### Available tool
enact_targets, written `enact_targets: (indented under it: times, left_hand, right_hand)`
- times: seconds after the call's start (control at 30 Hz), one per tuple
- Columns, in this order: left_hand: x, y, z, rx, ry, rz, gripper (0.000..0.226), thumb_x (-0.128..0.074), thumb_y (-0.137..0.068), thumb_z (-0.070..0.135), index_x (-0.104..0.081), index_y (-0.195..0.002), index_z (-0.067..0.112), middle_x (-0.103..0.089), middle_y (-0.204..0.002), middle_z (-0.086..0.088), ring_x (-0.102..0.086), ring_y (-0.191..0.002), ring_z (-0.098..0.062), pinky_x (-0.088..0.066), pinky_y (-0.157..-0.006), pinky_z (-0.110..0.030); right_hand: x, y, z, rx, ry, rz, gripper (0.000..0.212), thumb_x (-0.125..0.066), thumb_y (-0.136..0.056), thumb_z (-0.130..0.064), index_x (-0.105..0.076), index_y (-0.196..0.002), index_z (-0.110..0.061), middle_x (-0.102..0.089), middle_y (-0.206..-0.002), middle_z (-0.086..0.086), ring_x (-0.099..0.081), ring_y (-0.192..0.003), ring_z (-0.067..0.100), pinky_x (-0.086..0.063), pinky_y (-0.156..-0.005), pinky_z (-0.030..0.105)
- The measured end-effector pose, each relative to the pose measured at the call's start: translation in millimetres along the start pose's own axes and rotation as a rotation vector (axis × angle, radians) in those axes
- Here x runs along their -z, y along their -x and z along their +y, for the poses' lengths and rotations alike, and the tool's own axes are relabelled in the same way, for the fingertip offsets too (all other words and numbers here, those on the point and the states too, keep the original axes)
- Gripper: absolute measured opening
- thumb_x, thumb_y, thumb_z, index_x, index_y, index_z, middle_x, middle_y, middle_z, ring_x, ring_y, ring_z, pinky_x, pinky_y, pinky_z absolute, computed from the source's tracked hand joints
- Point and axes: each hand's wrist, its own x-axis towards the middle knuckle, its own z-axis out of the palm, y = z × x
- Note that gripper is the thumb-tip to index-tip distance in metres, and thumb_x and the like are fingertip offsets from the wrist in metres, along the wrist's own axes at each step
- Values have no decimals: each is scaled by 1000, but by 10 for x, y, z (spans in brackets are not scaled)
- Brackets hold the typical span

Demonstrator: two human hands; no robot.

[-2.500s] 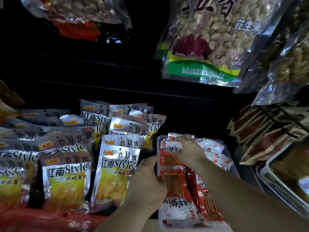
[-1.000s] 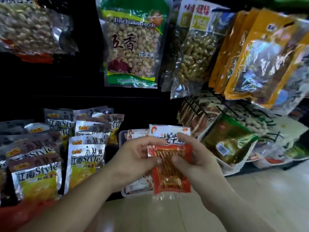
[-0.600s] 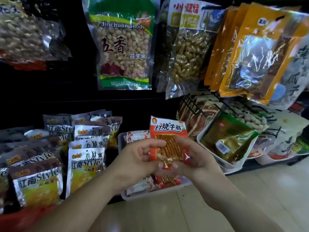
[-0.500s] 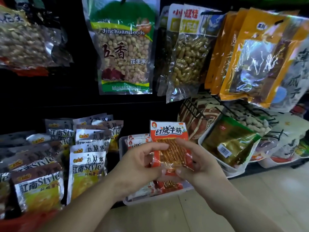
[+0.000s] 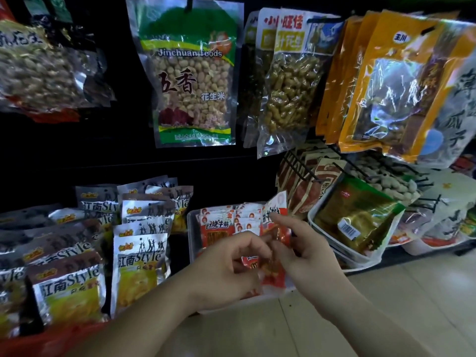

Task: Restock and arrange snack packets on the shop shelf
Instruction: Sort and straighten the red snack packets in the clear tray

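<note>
A red snack packet (image 5: 276, 212) with a white top band is tilted between my hands, just above the clear plastic tray (image 5: 192, 229). The tray holds several matching red packets (image 5: 218, 229) stacked flat. My left hand (image 5: 226, 269) pinches the packet's lower part with thumb and curled fingers. On the packet's right side is my right hand (image 5: 307, 251), holding it with the index finger laid across its front. The lower half of the packet is blurred and partly hidden by my fingers.
Rows of silver "Style" chip packets (image 5: 140, 261) stand left of the tray. A white bin with a green-gold packet (image 5: 356, 217) sits to the right. Peanut bags (image 5: 192, 86) and orange bags (image 5: 386, 86) hang above. Tiled floor (image 5: 386, 313) lies in front.
The packet was lifted from the tray and held upright facing me. It has since turned edge-on and tilted right as both hands lowered slightly toward the tray.
</note>
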Motion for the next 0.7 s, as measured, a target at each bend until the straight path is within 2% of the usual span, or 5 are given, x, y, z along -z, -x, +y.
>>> enact_targets:
  times: [0.1,0.23,0.4,0.5,0.7]
  left_hand:
    - [1,-13,-43,6,-67,32,44,-69,-97,8,-66,-123,44,-65,-125,21,-67,-110,-2,-60,-95,-34]
    - [60,-52,-105,31,-50,225,39,-82,-88,19,-66,-110,47,-66,-111,10,-71,-96,-14,-63,-85,-41]
    - [61,-21,-92,-15,129,215,45,-72,-91,-5,-66,-125,25,-63,-115,22,-60,-97,24,-52,-74,-5]
    - [59,-21,-114,-37,156,187,60,-70,-92,-5,-60,-139,31,-65,-126,19,-63,-113,12,-55,-84,-13]
    - [62,-72,-169,-41,177,203,73,-71,-93,-2,-53,-145,44,-60,-144,8,-62,-126,-5,-58,-98,-32]
  right_hand:
    - [21,15,13,-4,100,-4,65,-57,-95,8,-61,-131,-46,-62,-131,-15,-61,-111,-3,-52,-83,13]
    - [58,26,13,-2,35,-74,70,-53,-95,14,-63,-130,-46,-65,-125,-6,-64,-91,6,-53,-67,18]
    - [32,31,-6,-53,-116,-154,70,-63,-97,6,-58,-135,-53,-67,-131,-9,-67,-116,12,-62,-91,39]
    - [22,-5,32,-48,-86,-86,58,-72,-95,-7,-61,-134,-48,-71,-126,-7,-72,-107,20,-63,-89,47]
    - [22,-12,54,-93,-144,-106,59,-70,-96,-2,-57,-139,-40,-75,-119,-7,-72,-110,10,-62,-90,38]
